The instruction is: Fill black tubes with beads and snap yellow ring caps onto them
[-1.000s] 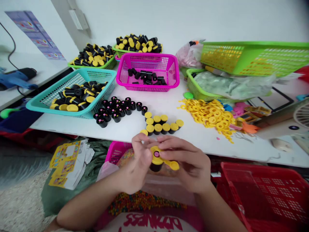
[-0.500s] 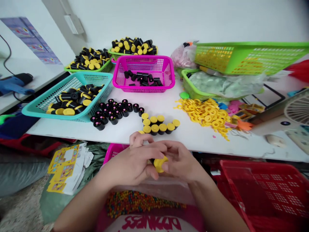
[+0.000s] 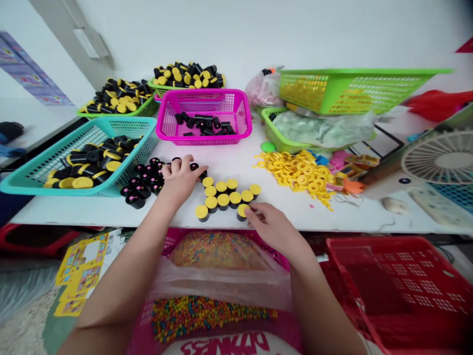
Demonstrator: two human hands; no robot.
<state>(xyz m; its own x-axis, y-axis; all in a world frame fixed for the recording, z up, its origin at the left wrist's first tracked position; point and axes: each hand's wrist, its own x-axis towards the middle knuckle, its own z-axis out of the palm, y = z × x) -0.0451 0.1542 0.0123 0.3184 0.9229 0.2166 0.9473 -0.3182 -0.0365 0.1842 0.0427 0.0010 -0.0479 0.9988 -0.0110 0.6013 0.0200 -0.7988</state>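
My left hand [image 3: 181, 178] reaches over a cluster of small black containers [image 3: 135, 198] with coloured balls showing in their tops. Its fingers are apart and partly hide the containers beneath. At the table's front edge, the thumb and fingers of my right hand [image 3: 272, 226] hold the side of a black container with a yellow cap [image 3: 243, 212], which stands upright. Several more yellow-capped containers [image 3: 223, 201] stand upright between the hands. Below, a clear plastic bag [image 3: 218, 283] and many small coloured balls [image 3: 207, 315] lie in a pink basket by my lap.
A turquoise basket [image 3: 22, 173] of capped containers stands left, a magenta basket [image 3: 242, 135] of black pieces behind. Yellow ring-shaped pieces [image 3: 299, 172] are piled right, beside a fan [image 3: 443, 160]. Green baskets [image 3: 332, 98] are stacked behind them. A red crate [image 3: 399, 291] sits lower right.
My hands have moved apart from above my lap, where they held a yellow-capped container. The left went forward to the black containers, the right to the table edge. The view has shifted right.
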